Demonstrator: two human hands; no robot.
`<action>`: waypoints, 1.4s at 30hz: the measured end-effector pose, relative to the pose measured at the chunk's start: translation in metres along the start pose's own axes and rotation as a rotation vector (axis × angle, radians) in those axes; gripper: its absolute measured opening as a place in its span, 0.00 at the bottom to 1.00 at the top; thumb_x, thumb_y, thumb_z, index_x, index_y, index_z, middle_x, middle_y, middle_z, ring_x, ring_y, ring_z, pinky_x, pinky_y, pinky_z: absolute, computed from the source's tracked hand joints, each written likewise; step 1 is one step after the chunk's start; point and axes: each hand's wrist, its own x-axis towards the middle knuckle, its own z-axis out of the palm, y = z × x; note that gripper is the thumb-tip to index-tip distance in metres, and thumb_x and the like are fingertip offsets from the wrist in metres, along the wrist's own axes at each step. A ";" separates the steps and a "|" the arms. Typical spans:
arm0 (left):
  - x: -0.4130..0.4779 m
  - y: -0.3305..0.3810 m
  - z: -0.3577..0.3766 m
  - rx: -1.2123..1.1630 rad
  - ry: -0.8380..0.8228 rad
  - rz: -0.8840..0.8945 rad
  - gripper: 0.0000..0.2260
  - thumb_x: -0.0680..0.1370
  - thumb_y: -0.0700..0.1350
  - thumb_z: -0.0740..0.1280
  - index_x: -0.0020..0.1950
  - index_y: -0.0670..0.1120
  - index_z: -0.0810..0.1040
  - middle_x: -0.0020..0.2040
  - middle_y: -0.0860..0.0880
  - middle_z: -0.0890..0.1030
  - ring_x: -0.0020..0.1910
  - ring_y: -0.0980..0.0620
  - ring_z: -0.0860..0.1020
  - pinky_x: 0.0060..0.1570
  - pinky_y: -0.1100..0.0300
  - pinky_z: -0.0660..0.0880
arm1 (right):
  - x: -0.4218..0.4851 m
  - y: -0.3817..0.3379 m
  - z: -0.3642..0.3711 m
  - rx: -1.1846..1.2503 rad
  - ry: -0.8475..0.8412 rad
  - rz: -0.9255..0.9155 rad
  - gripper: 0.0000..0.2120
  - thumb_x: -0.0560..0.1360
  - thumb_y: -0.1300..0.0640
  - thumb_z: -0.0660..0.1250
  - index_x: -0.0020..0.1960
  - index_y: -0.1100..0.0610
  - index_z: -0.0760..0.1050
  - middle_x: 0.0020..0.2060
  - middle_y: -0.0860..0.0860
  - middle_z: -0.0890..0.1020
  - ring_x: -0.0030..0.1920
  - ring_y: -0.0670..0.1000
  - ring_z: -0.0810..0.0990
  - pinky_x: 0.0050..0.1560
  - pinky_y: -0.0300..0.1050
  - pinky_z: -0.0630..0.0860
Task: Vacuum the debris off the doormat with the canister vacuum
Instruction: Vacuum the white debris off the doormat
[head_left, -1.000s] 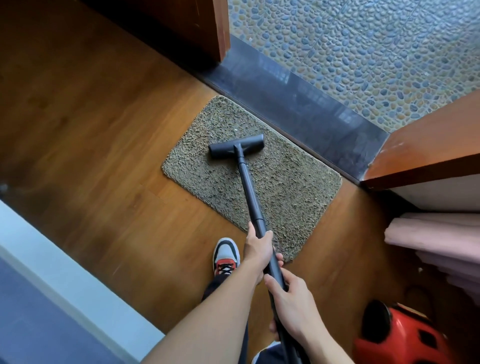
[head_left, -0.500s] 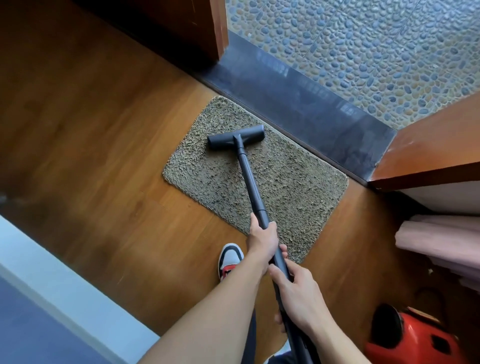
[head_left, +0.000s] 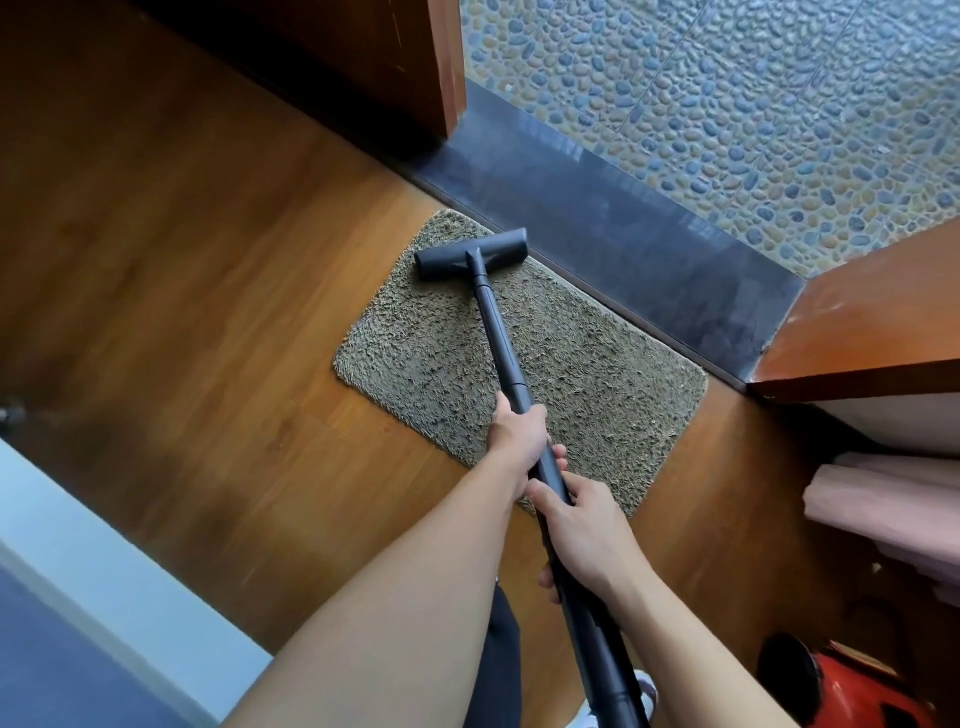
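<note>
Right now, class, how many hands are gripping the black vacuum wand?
2. The left hand grips the vacuum wand over the doormat's near edge; the right hand grips it just behind, nearer the body. No other hand shows.

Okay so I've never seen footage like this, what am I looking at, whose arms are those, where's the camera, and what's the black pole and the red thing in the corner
The camera is worn on a person's head and looks down, so the two bare arms are the wearer's own. There is no robot. Both hands grip a black vacuum wand: the left hand farther along it, the right hand nearer the body. At the wand's end is a T-shaped floor head, resting on the far part of a shaggy tan doormat, close to the dark stone threshold. The mat lies on a wooden floor; beyond the threshold is pebble paving. The red thing at the lower right is the canister vacuum, only partly in view.
</note>
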 end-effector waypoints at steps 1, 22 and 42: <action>-0.003 -0.005 0.001 -0.003 0.001 -0.003 0.27 0.83 0.41 0.60 0.80 0.56 0.57 0.35 0.43 0.71 0.21 0.51 0.72 0.22 0.62 0.73 | -0.004 0.004 -0.001 0.006 -0.002 0.004 0.11 0.80 0.51 0.65 0.47 0.58 0.73 0.18 0.51 0.74 0.23 0.62 0.79 0.23 0.48 0.76; -0.096 -0.153 0.032 -0.011 0.014 -0.058 0.29 0.82 0.42 0.60 0.81 0.56 0.55 0.39 0.42 0.74 0.22 0.52 0.75 0.25 0.59 0.76 | -0.106 0.127 -0.036 -0.138 -0.074 0.035 0.07 0.81 0.46 0.63 0.51 0.49 0.77 0.27 0.53 0.83 0.26 0.60 0.84 0.28 0.46 0.79; -0.122 -0.220 0.040 -0.059 -0.039 -0.097 0.30 0.84 0.43 0.63 0.82 0.57 0.53 0.33 0.45 0.72 0.25 0.52 0.74 0.26 0.59 0.76 | -0.132 0.208 -0.032 0.116 -0.099 0.139 0.01 0.83 0.52 0.63 0.54 0.47 0.73 0.31 0.56 0.77 0.23 0.53 0.77 0.24 0.45 0.77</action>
